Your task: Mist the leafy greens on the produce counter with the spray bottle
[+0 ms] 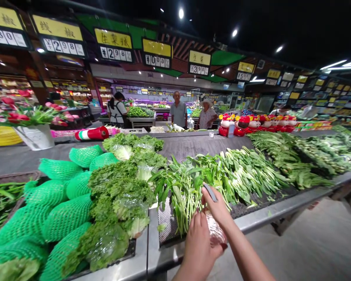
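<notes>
My left hand (pixel 199 244) is closed around a shiny, pinkish-white ribbed object (pixel 215 227), perhaps wrapped in clear film; its kind is not clear. Close above it, my right hand (pixel 219 208) is closed on a small flat grey strip (pixel 210 192), which sticks out past the fingers. The two hands are close together over the front edge of the display. Just beyond them lies a heap of long-stemmed leafy greens (pixel 183 195) on a dark mesh mat (pixel 167 216). How far the right fingers touch the pinkish object is partly hidden.
Curly lettuce (pixel 119 195) in clear film and vegetables in green foam nets (pixel 67 218) lie to the left. More leafy greens (pixel 251 175) stretch right. A metal rim (pixel 257 218) edges the stand. Several people stand beyond, under hanging price signs (pixel 199 62).
</notes>
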`<state>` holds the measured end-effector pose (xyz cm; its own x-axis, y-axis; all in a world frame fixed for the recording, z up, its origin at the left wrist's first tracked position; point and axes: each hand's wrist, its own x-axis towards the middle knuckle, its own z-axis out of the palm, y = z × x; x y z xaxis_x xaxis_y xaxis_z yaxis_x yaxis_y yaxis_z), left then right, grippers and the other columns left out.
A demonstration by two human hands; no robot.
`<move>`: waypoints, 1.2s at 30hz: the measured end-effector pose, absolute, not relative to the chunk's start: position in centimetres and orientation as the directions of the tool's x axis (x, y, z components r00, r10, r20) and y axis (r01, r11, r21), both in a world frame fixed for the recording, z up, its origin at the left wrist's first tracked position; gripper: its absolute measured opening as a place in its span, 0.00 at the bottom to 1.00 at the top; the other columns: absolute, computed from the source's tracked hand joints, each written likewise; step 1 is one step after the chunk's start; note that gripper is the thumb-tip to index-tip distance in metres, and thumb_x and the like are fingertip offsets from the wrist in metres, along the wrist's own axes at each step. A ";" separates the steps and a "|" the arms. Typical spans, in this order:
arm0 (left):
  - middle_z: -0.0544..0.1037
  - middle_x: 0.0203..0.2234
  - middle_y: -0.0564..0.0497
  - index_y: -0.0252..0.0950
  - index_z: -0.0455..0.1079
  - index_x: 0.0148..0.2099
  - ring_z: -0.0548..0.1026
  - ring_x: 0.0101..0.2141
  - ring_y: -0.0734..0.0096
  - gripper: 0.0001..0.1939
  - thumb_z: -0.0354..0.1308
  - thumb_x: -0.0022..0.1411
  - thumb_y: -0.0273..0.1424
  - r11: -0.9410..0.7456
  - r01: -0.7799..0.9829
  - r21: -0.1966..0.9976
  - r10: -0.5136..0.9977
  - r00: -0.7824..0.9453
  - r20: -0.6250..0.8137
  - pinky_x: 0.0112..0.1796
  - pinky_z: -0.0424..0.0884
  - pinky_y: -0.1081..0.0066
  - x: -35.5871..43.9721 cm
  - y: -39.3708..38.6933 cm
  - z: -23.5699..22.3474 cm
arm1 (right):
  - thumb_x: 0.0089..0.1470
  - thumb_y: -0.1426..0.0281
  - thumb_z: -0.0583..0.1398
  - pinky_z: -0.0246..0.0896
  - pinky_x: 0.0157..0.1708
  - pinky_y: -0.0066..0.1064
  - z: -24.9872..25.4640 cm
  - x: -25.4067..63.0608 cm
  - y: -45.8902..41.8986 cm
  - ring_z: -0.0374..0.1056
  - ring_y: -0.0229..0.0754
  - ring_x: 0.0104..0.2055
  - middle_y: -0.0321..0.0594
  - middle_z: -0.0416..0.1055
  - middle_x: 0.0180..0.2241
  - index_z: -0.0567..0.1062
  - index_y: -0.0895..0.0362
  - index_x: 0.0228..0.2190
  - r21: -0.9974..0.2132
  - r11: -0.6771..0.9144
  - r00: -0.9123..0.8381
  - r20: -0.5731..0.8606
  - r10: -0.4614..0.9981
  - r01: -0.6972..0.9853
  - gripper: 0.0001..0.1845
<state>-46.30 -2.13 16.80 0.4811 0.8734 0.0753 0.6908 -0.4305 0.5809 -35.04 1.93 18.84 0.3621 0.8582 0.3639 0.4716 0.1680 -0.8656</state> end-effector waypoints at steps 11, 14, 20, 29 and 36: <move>0.58 0.56 0.38 0.26 0.53 0.58 0.51 0.58 0.49 0.45 0.62 0.41 0.41 -0.497 0.626 0.601 0.773 0.634 -0.021 0.58 0.48 0.58 -44.3 -4.3 12.3 | 0.52 0.51 0.52 0.62 0.29 0.33 14.7 -32.7 -2.3 0.67 0.45 0.30 0.41 0.71 0.27 0.73 0.58 0.36 -0.943 0.039 0.506 0.213 0.836 0.332 0.23; 0.57 0.57 0.37 0.25 0.52 0.58 0.50 0.58 0.48 0.45 0.61 0.42 0.43 -0.508 0.608 0.610 0.758 0.652 -0.019 0.59 0.47 0.57 -44.0 -5.2 11.2 | 0.52 0.51 0.52 0.60 0.26 0.31 14.1 -32.4 -3.3 0.65 0.42 0.26 0.39 0.69 0.24 0.73 0.57 0.29 -0.944 -0.003 0.515 0.176 0.839 0.329 0.22; 0.55 0.58 0.37 0.26 0.50 0.59 0.49 0.59 0.48 0.46 0.62 0.42 0.41 -0.490 0.616 0.617 0.746 0.663 -0.069 0.58 0.48 0.56 -44.4 -6.7 11.0 | 0.52 0.51 0.51 0.58 0.27 0.31 13.0 -32.4 -4.6 0.63 0.41 0.24 0.36 0.67 0.20 0.72 0.55 0.25 -0.937 -0.076 0.543 0.129 0.830 0.340 0.22; 0.58 0.55 0.37 0.27 0.51 0.57 0.52 0.57 0.50 0.43 0.63 0.42 0.38 -0.432 0.651 0.625 0.791 0.606 -0.085 0.57 0.50 0.57 -46.3 -7.7 10.6 | 0.53 0.53 0.52 0.58 0.31 0.30 11.8 -34.3 -4.7 0.65 0.40 0.28 0.38 0.69 0.25 0.70 0.56 0.24 -0.920 -0.102 0.441 0.083 0.894 0.378 0.21; 0.59 0.54 0.38 0.28 0.52 0.57 0.55 0.56 0.50 0.42 0.63 0.41 0.37 -0.358 0.683 0.636 0.848 0.523 -0.084 0.56 0.51 0.57 -47.7 -8.0 10.1 | 0.54 0.53 0.51 0.56 0.24 0.29 10.7 -36.1 -3.4 0.61 0.38 0.21 0.34 0.65 0.18 0.66 0.55 0.20 -0.935 -0.102 0.340 0.021 0.940 0.341 0.21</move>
